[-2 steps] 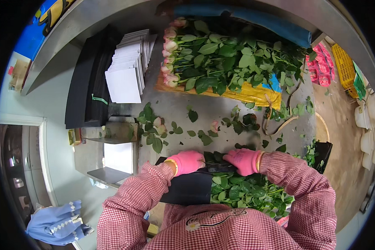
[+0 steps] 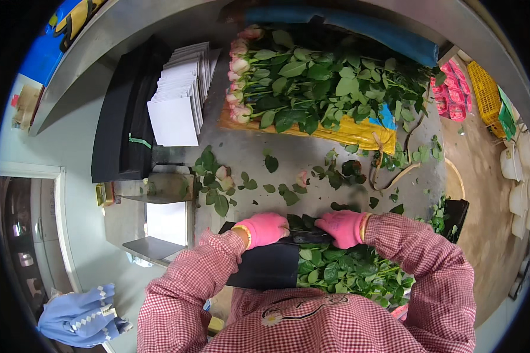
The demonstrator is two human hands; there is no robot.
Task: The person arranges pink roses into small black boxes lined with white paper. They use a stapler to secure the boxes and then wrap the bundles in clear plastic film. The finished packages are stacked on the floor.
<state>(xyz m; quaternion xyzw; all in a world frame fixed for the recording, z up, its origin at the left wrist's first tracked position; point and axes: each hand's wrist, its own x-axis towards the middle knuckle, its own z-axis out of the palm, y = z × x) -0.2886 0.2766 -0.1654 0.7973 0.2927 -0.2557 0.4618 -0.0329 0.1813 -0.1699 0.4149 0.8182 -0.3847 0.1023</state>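
A black wrapping sheet (image 2: 265, 266) lies folded around a bundle of leafy green stems (image 2: 341, 266) at the table's near edge. My left hand (image 2: 267, 228), in a pink glove, is closed on the sheet's upper edge. Across a short gap, my right hand (image 2: 343, 228), also gloved in pink, is closed at the right part of that edge. Dark leaves (image 2: 302, 222) poke up between the two hands. Any flower heads inside the wrap are hidden, and the fingertips are partly out of sight.
Pink-white roses (image 2: 240, 73) with long stems lie on yellow wrapping (image 2: 353, 140) at the back. White cards (image 2: 174, 120) and black sheets (image 2: 119, 138) stand at the left, above a metal holder (image 2: 159, 250). Loose leaves (image 2: 221, 203) litter the metal table (image 2: 247, 156). Yellow crates (image 2: 486, 94) stand far right.
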